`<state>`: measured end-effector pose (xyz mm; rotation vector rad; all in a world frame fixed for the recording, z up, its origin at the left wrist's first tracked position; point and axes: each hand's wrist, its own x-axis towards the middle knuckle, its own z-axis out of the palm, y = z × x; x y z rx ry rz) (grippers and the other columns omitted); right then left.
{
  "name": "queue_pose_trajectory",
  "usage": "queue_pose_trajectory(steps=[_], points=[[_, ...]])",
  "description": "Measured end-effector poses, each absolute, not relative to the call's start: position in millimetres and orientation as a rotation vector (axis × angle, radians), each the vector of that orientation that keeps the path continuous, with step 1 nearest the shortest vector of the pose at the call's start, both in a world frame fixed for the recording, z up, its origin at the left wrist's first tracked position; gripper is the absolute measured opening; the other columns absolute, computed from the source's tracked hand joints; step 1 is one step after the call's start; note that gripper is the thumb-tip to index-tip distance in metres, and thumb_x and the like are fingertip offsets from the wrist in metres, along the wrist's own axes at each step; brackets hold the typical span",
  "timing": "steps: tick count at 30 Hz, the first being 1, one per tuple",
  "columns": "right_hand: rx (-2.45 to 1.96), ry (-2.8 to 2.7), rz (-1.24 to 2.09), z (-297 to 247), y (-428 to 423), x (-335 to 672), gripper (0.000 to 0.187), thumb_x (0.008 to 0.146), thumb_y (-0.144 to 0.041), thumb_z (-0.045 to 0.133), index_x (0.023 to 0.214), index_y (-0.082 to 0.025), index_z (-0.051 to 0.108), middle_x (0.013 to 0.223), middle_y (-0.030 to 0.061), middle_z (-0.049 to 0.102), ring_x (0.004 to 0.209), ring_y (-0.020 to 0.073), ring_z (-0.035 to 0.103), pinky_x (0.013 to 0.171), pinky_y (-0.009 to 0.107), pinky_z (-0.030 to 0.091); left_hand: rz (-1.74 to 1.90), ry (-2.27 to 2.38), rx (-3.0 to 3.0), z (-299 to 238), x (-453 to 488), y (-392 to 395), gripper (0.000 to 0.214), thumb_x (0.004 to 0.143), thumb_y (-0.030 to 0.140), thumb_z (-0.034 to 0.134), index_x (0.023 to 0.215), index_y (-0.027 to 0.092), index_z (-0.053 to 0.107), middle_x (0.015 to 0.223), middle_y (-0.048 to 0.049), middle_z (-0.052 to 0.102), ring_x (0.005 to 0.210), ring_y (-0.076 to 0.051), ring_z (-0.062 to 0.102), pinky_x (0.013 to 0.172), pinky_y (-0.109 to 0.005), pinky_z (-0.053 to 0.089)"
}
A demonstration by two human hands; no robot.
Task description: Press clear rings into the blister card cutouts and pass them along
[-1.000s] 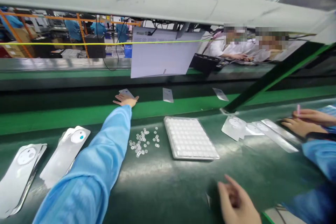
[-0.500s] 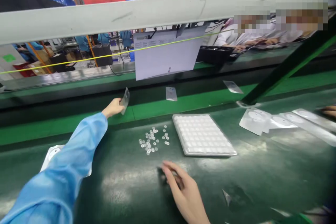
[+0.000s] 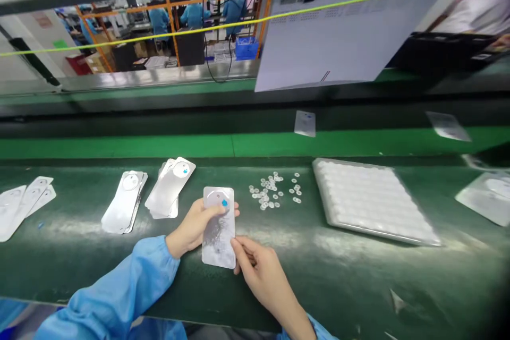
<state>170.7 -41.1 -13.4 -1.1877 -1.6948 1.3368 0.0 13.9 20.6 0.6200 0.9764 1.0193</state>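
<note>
A worker's left hand (image 3: 194, 229) and right hand (image 3: 261, 272) grip a silvery film sheet (image 3: 218, 239) low over a green worktop (image 3: 342, 281), its round cutout and blue dot (image 3: 224, 203) at the top. Left fingers (image 3: 236, 211) wrap the sheet's upper right edge; right fingers (image 3: 239, 247) pinch its lower right edge. At 10 o'clock from the sheet sit a stack of similar sheets (image 3: 169, 188) and a second stack (image 3: 124, 202). At 2 o'clock lie scattered small rings (image 3: 271, 191), apparently clear plastic; at 3 o'clock rests a white blister tray (image 3: 370, 199).
</note>
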Motion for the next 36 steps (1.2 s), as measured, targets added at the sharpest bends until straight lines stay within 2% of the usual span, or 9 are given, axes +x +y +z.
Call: queue_pose_trajectory(steps=[4, 8, 12, 15, 23, 26, 30, 33, 36], points=[[-1.200, -1.831, 1.170, -13.2, -47.3, 171.1, 0.040, 0.106, -0.042, 0.045, 0.086, -0.020, 0.070, 0.060, 0.0009, 0.064, 0.053, 0.0164, 0.064, 0.053, 0.026, 0.047, 1.020, 1.049, 0.566, 11.4, 2.2, 14.4, 0.034, 0.070, 0.028, 0.084, 0.095, 0.008, 0.075, 0.102, -0.0202, 0.079, 0.087, -0.031, 0.077, 0.065, -0.030, 0.059], [-1.234, -1.724, 0.807, -3.5, -43.8, 172.8, 0.021, 0.104, -0.030, 0.054, 0.109, -0.020, 0.072, 0.087, 0.0054, 0.076, 0.065, 0.0162, 0.071, 0.059, 0.024, 0.056, 1.001, 1.041, 0.605, 9.4, 2.1, 8.6, 0.036, 0.071, 0.036, 0.084, 0.093, 0.008, 0.076, 0.088, -0.0152, 0.079, 0.075, -0.026, 0.075, 0.060, -0.028, 0.057], [-1.145, -1.839, 0.432, 3.1, -25.0, 170.0, 0.026, 0.104, -0.019, 0.051, 0.120, -0.022, 0.072, 0.102, 0.0089, 0.073, 0.084, 0.0186, 0.073, 0.071, 0.028, 0.059, 1.029, 1.049, 0.755, 6.5, 2.6, 1.8, 0.035, 0.074, 0.043, 0.085, 0.080, 0.010, 0.074, 0.070, -0.0050, 0.071, 0.064, -0.016, 0.065, 0.058, -0.023, 0.049], [-1.095, -1.958, 0.285, 1.0, -12.0, 167.3, 0.027, 0.105, -0.016, 0.049, 0.115, -0.022, 0.074, 0.098, 0.0082, 0.069, 0.078, 0.0175, 0.070, 0.069, 0.029, 0.058, 1.049, 1.048, 0.810, 0.6, 1.7, -2.1, 0.039, 0.075, 0.047, 0.085, 0.081, 0.011, 0.074, 0.072, -0.0023, 0.069, 0.066, -0.013, 0.059, 0.061, -0.022, 0.045], [-1.125, -1.898, 0.471, -0.4, -7.8, 160.9, 0.021, 0.103, -0.016, 0.051, 0.100, -0.022, 0.071, 0.094, 0.0068, 0.072, 0.086, 0.0197, 0.070, 0.076, 0.031, 0.056, 0.976, 0.970, 0.711, -18.9, -3.4, -3.0, 0.040, 0.079, 0.050, 0.081, 0.079, 0.011, 0.075, 0.072, -0.0034, 0.070, 0.065, -0.014, 0.059, 0.061, -0.024, 0.043], [-1.171, -1.666, 0.830, 0.7, -6.5, 164.4, 0.018, 0.101, -0.028, 0.057, 0.092, -0.021, 0.070, 0.083, 0.0052, 0.068, 0.071, 0.0176, 0.064, 0.059, 0.027, 0.051, 0.991, 0.962, 0.607, -13.6, -1.4, -2.2, 0.039, 0.075, 0.049, 0.084, 0.080, 0.011, 0.077, 0.073, -0.0042, 0.073, 0.065, -0.016, 0.063, 0.062, -0.024, 0.046], [-1.206, -1.190, 1.245, -0.2, -10.4, 184.9, 0.027, 0.094, -0.047, 0.069, 0.088, -0.021, 0.068, 0.061, -0.0043, 0.053, 0.045, 0.0096, 0.041, 0.039, 0.021, 0.033, 0.936, 0.886, 0.497, -3.8, 1.1, -1.8, 0.044, 0.071, 0.051, 0.086, 0.086, 0.010, 0.079, 0.079, -0.0097, 0.078, 0.072, -0.023, 0.072, 0.071, -0.030, 0.054], [-1.254, -1.310, 0.981, 0.2, -17.5, 191.9, 0.017, 0.095, -0.037, 0.070, 0.091, -0.021, 0.073, 0.077, 0.0019, 0.066, 0.058, 0.0129, 0.058, 0.047, 0.022, 0.046, 0.898, 0.892, 0.581, -4.6, 2.1, -4.5, 0.048, 0.076, 0.055, 0.082, 0.091, 0.009, 0.080, 0.079, -0.0106, 0.078, 0.074, -0.023, 0.072, 0.072, -0.030, 0.055], [-1.176, -1.657, 0.635, -1.5, -20.6, 183.8, 0.014, 0.099, -0.024, 0.064, 0.105, -0.023, 0.077, 0.100, 0.0072, 0.074, 0.085, 0.0189, 0.071, 0.071, 0.028, 0.059, 0.902, 0.981, 0.741, -9.6, 2.6, -7.5, 0.048, 0.080, 0.058, 0.078, 0.085, 0.010, 0.077, 0.072, -0.0060, 0.073, 0.063, -0.016, 0.064, 0.060, -0.024, 0.048]])
